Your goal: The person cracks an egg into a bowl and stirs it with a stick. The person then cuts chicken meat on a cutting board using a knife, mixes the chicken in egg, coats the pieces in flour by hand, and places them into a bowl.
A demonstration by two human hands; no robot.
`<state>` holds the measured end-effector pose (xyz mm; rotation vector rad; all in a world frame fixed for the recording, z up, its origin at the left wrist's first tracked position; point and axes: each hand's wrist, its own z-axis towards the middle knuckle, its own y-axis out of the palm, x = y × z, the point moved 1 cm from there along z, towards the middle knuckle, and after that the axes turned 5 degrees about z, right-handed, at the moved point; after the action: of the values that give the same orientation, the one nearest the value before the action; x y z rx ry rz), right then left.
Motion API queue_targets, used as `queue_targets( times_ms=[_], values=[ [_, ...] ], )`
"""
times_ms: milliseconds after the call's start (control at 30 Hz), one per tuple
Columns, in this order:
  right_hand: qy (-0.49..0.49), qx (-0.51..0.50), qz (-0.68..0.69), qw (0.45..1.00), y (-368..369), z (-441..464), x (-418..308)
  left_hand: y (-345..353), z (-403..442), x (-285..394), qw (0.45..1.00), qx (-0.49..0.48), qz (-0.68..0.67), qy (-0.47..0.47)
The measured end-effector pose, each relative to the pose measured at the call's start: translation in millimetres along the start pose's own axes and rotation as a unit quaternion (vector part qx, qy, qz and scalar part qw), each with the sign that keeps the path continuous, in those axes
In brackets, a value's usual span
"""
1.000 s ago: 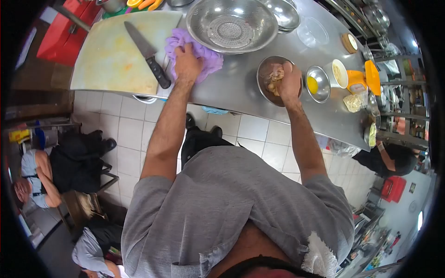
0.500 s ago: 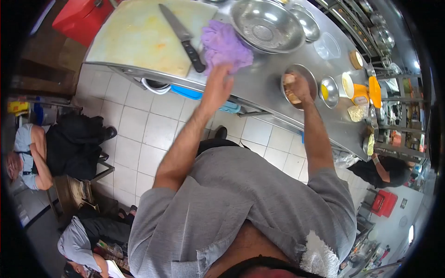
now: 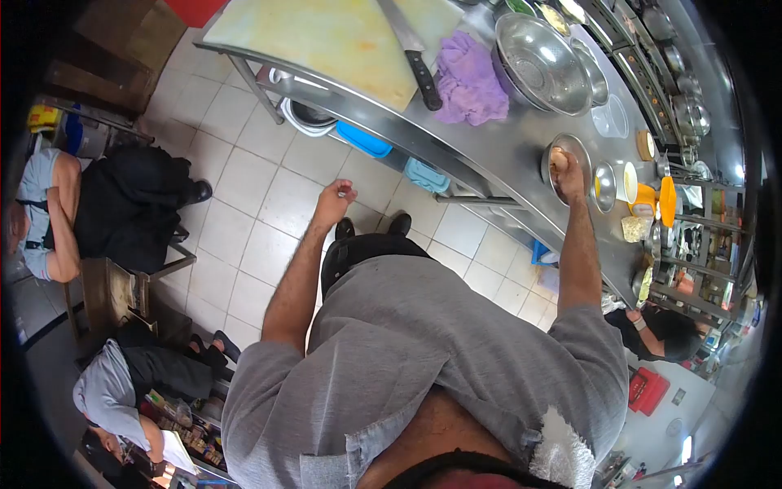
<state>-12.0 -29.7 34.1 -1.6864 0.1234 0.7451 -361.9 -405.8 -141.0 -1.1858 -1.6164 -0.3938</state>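
In the head view, the right hand (image 3: 573, 181) reached inside the metal bowl (image 3: 547, 169), fingers at the meat (image 3: 559, 158); whether they clenched it, I could not tell. The bowl sat near the steel table's (image 3: 513, 159) front edge, just beside the small bowl (image 3: 604, 189), with bare steel toward the purple cloth (image 3: 471, 81). The left hand (image 3: 334, 203) hung half-curled beyond that edge, well apart from the bowl.

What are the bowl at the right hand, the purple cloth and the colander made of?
Bowl: smooth metal, likely stainless steel; its wall gleams grey.
Purple cloth: matt fabric, fibre unclear; it bunches in soft folds.
Colander: glossy metal, likely stainless steel too; bright highlights, perforated base.
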Motion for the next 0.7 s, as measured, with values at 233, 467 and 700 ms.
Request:
queue_targets(
  times_ms=[233, 467, 700],
  values=[
    [-0.113, 0.044, -0.22, 0.968, -11.6, 15.2, 52.9, 29.9, 41.2, -39.0, 0.983, 0.016, -0.146, -0.11],
    [-0.091, -0.056, -0.032, 0.994, 5.2, 22.0, 31.5, 124.1, 79.8, -101.3, 0.925, 0.022, -0.29, -0.243],
    [-0.103, 0.003, -0.091, 0.991, 13.7, 28.8, 68.9, 200.5, 182.6, -204.4, 0.896, 0.077, -0.325, -0.293]
  ],
)
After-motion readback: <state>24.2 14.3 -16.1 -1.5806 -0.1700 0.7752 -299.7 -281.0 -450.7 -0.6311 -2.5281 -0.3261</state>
